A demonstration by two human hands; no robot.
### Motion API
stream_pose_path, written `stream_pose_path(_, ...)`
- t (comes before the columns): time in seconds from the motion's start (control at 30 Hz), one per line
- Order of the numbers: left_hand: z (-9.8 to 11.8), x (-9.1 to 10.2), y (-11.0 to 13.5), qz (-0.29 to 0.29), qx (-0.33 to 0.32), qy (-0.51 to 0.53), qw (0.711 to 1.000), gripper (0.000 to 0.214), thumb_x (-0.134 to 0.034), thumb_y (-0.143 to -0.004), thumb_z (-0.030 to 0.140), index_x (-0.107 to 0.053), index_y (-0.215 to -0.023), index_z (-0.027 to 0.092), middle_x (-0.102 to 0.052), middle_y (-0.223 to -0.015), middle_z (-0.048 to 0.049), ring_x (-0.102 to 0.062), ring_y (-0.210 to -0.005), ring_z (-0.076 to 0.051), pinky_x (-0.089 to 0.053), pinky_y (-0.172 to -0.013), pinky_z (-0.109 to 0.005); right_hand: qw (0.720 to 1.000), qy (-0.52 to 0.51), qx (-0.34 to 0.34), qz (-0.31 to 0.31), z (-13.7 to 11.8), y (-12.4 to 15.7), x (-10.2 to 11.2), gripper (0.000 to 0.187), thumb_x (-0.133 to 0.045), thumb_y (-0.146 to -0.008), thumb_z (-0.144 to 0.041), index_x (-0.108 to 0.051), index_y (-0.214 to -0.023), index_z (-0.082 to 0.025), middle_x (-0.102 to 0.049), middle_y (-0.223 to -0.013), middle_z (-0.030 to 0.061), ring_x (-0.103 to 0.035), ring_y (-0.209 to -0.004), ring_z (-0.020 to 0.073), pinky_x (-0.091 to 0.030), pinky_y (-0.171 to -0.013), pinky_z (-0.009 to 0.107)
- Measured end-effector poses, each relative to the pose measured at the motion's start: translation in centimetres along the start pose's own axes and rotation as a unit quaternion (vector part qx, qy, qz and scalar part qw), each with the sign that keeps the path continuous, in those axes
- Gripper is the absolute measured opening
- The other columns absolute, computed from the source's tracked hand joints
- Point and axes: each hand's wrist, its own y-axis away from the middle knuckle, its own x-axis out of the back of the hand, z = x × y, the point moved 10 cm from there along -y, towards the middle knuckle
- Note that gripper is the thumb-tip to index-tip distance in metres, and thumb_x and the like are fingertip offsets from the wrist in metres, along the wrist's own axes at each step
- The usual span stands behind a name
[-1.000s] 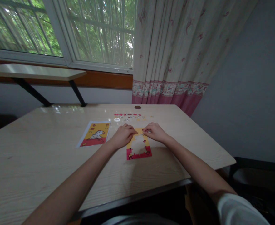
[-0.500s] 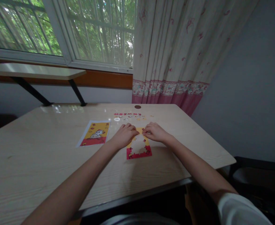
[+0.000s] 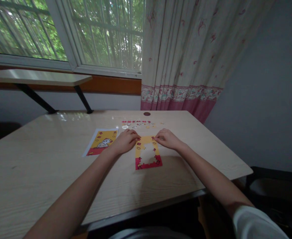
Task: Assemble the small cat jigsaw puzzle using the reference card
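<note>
A partly assembled jigsaw puzzle (image 3: pixel 148 165) lies flat in front of me. Its border is yellow above and red below, around an opening where the tabletop shows. My left hand (image 3: pixel 126 141) is closed at the upper left corner, thumb and fingertips pinched on the edge. At the upper right corner, my right hand (image 3: pixel 169 138) likewise pinches the edge with bent fingers. Beyond the hands lie loose puzzle pieces: a row of red ones (image 3: pixel 136 121), with white and yellow ones (image 3: pixel 148 126) just nearer. Whether a small loose piece sits under either set of fingertips is hidden.
A printed picture sheet (image 3: pixel 93 146) of a white animal on yellow and red lies left of the puzzle, partly behind my left hand. The wooden table (image 3: pixel 48 172) has a dark round spot (image 3: pixel 147 114) at its back. A raised shelf (image 3: pixel 41 77) stands at back left; a curtain (image 3: pixel 178 66) hangs behind.
My left hand has moved left and slightly up, from the puzzle's top middle to its upper left corner, uncovering the left border. My right hand has shifted slightly right to the opposite corner.
</note>
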Motion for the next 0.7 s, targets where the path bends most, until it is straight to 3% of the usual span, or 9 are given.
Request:
stream_pose_path(0.27, -0.4, -0.2, 0.2, -0.02, 0.012, 0.002, 1.0, 0.033, -0.046, -0.088, 0.039, -0.066, -0.107, 0.02, -0.064, -0.102, -0.0091, -0.052, -0.098, -0.025, -0.041, -0.088, -0.04, 1.0, -0.006, 0.004, -0.016, 0.2, 0.0, -0.7, 0.015, -0.06, -0.084, -0.027, -0.07, -0.093, -0.019, -0.069, -0.091, 0.006, -0.06, -0.088, 0.0169, -0.041, -0.082, 0.031)
stream_pose_path(0.7, 0.2, -0.5, 0.1, -0.019, -0.014, 0.0, 1.0, 0.029, -0.047, -0.089, 0.035, -0.067, -0.105, 0.019, -0.064, -0.103, -0.009, -0.052, -0.099, -0.023, -0.04, -0.088, -0.036, 0.998, -0.044, 0.048, -0.025, -0.8, 0.0, -1.3, 0.016, -0.061, -0.084, -0.025, -0.07, -0.096, -0.02, -0.069, -0.097, 0.0058, -0.06, -0.092, 0.0167, -0.04, -0.086, 0.032)
